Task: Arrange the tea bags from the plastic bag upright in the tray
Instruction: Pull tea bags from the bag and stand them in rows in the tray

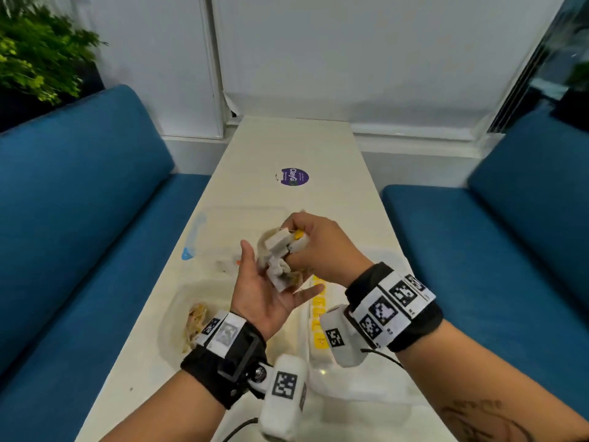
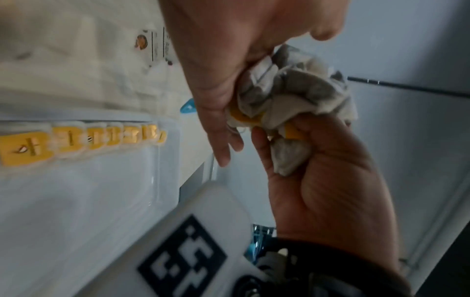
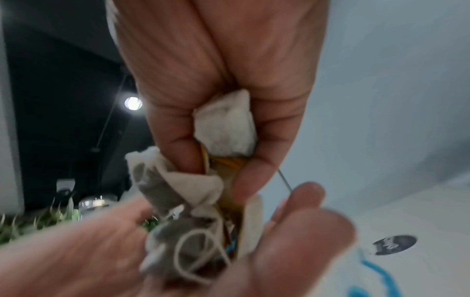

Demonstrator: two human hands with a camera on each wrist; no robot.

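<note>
Head view: even, soft indoor light, no hard shadows. Glossy cream rectangular counter (image 1: 296, 145) shows faint sheen only. Wide-angle bending at edges; blue padded benches (image 1: 73, 199) curve outward. Green leafy plant (image 1: 35, 55) top left smeared by motion. Left wrist view: dimmer, bluish cast, row of yellow paper tags (image 2: 84, 140) blurred and streaked. Right wrist view: strong motion blur on the near left hand (image 3: 76, 257), dark background left with one round white ceiling lamp (image 3: 133, 103) flaring.

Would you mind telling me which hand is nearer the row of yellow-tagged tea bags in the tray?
Right hand: above the row. Left hand is beside it.
</note>
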